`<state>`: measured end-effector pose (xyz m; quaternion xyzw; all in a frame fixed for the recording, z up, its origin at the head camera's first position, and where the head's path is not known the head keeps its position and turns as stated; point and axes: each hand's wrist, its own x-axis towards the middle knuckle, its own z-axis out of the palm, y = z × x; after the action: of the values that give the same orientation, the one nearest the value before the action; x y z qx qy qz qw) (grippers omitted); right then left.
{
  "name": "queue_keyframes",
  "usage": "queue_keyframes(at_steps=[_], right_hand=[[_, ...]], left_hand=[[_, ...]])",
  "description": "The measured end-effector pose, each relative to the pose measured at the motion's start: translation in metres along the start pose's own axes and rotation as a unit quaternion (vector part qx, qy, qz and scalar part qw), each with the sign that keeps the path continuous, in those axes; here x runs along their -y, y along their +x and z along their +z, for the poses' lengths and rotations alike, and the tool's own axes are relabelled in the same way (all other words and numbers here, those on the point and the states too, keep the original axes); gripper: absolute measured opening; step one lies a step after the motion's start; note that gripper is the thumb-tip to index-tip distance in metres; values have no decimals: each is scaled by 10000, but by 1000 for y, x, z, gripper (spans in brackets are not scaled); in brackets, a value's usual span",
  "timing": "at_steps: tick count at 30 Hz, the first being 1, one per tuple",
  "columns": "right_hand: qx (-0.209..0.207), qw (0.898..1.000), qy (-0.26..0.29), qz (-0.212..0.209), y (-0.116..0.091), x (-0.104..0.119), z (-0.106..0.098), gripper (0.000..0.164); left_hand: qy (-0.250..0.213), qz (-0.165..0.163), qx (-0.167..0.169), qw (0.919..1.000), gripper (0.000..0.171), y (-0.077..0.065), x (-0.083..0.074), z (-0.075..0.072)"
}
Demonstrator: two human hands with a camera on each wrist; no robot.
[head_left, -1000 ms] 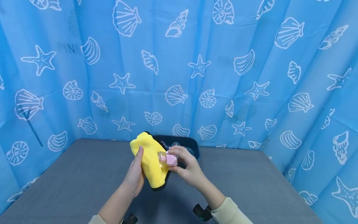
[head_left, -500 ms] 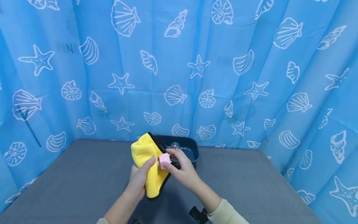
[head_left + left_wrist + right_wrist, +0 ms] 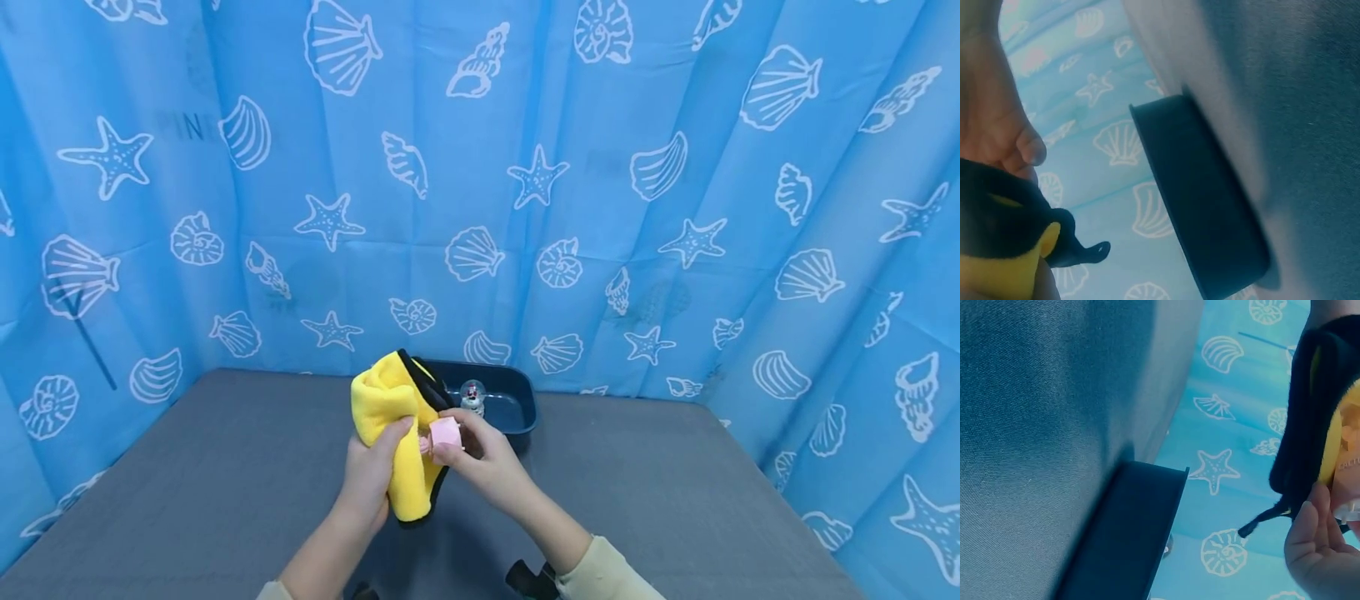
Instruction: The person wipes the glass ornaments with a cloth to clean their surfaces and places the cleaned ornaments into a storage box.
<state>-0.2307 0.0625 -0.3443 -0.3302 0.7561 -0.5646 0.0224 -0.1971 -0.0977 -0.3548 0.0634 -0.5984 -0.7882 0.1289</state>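
Note:
My left hand (image 3: 367, 471) grips a yellow cloth (image 3: 390, 404) with black edging, its thumb pressing a fold toward a small pink snow globe (image 3: 446, 433). The globe's clear dome is now mostly hidden in the cloth; its faceted pink base faces right. My right hand (image 3: 491, 458) pinches that base between thumb and fingers. In the right wrist view, the snow globe (image 3: 1349, 484) shows raised lettering, and the cloth's dark side (image 3: 1310, 412) hangs beside it with a black loop. Both hands are raised in front of the tray.
A dark blue tray (image 3: 525, 392) stands at the back of the grey table (image 3: 637, 483), near the blue shell-patterned curtain (image 3: 480, 167). Inside it is another clear-domed snow globe (image 3: 472, 397) with a white and red figure. The cloth overlaps the tray's left end.
My left thumb has moved right, folding the cloth over the dome, which showed uncovered earlier. The pink base has shifted slightly left, and the tray's inside shows more.

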Motion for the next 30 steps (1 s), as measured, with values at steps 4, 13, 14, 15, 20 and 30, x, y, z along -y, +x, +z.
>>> queue_keyframes(at_steps=[4,13,14,15,20,30], right_hand=[[-143,9997,164,-77,-1,2,1,48],[-1027,9918,654,396,-2,6,2,61],[-1172,9895,741,397,-2,6,3,59],[-1340,9869,811,389,-1,6,4,57],[-1785,9810,762,-55,0,4,11,47],[-1155,9931,-130,-146,-3,1,18,66]], left_hand=[[-195,-197,-357,9990,46,3,-3,0],[-503,-778,-294,9953,56,3,4,-4],[-529,-795,-193,9952,57,3,5,-3],[-570,-794,-59,9952,58,3,6,-2],[-752,-801,524,9926,61,-1,8,7],[-849,-757,679,9912,62,-1,9,10]])
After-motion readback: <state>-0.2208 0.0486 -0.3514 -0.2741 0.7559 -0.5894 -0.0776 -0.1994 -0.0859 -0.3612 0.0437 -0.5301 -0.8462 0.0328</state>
